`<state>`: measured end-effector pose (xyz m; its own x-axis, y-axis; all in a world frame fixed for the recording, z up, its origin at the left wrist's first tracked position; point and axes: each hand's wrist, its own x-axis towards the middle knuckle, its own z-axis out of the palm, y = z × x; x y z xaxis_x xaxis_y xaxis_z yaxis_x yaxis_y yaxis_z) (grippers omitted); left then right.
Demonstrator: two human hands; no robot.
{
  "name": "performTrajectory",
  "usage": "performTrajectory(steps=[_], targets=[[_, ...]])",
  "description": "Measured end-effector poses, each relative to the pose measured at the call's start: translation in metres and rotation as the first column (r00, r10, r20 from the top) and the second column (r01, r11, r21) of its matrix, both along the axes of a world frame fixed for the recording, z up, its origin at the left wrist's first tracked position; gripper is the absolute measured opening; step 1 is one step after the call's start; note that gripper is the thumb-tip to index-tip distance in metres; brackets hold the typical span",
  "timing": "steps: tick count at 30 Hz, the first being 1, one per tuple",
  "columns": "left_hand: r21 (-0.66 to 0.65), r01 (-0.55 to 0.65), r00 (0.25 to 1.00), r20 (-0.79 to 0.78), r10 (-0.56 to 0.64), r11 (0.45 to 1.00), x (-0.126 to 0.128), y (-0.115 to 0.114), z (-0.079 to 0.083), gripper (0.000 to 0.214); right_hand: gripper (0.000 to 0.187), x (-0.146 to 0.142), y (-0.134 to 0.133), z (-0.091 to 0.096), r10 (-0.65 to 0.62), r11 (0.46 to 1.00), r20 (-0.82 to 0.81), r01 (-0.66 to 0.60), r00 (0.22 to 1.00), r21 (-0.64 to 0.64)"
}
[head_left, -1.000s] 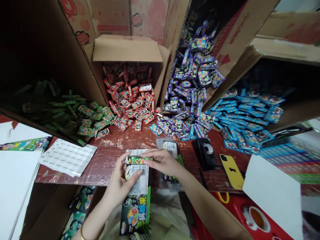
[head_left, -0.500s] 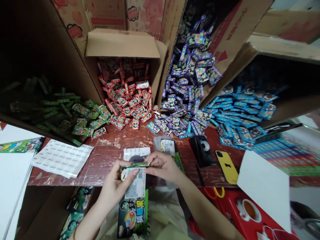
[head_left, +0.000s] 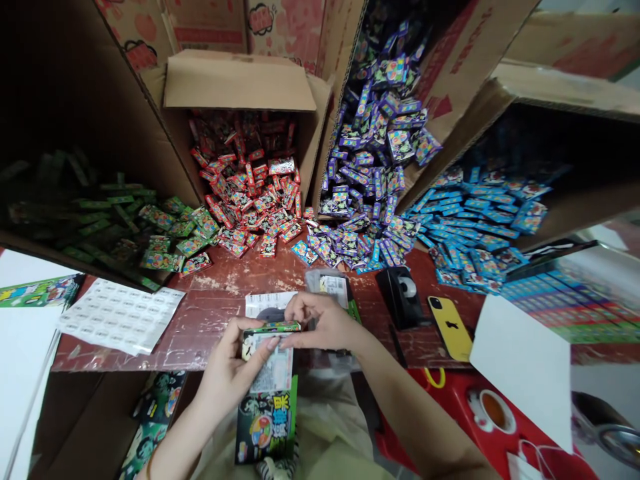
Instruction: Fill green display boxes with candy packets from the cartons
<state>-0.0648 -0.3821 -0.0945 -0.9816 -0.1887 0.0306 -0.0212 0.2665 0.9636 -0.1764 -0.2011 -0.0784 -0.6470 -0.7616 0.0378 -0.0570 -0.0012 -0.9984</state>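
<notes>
My left hand [head_left: 235, 367] grips a black and green printed candy box [head_left: 265, 423], its thumb across the pale barcode panel near the top. A narrow green edge [head_left: 273, 327] of the box faces up between my hands. At the upper right corner, my right hand [head_left: 325, 323] has its fingers curled and its thumb against the panel. Its fingertips are partly hidden behind that edge. Just behind my hands lie a white label sheet [head_left: 263, 301] and a clear bag [head_left: 334, 285] with a printed pack inside.
Cartons hold green [head_left: 163, 219], red [head_left: 250, 200], purple [head_left: 373, 167] and blue packets [head_left: 470, 213], spilling onto the red table [head_left: 210, 300]. A black tape dispenser [head_left: 397, 297] and yellow phone [head_left: 450, 328] lie right. A cup [head_left: 493, 410] stands on a red surface.
My right hand has shifted slightly left and up along the top of the candy box, its thumb now nearer the left thumb. The left hand keeps its hold. The whole view has shifted slightly.
</notes>
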Motion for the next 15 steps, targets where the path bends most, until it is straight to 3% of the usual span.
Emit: performTrajectory(steps=[4,10,15], targets=[[-0.046,-0.014,0.999,-0.033,0.013,0.999,0.001,-0.003,-0.003,0.021,0.032,0.005,0.002,-0.005,-0.038,0.999,0.019,0.038,0.999,0.020],[-0.011,-0.030,1.000,-0.010,0.030,0.999,0.001,-0.004,-0.001,0.022,0.026,0.022,0.004,-0.011,-0.164,0.985,0.127,0.170,0.978,-0.038],[-0.052,0.023,0.999,0.037,-0.021,0.998,0.002,-0.005,0.004,0.017,0.023,0.026,0.008,-0.013,-0.159,0.987,0.056,0.160,0.986,-0.003]])
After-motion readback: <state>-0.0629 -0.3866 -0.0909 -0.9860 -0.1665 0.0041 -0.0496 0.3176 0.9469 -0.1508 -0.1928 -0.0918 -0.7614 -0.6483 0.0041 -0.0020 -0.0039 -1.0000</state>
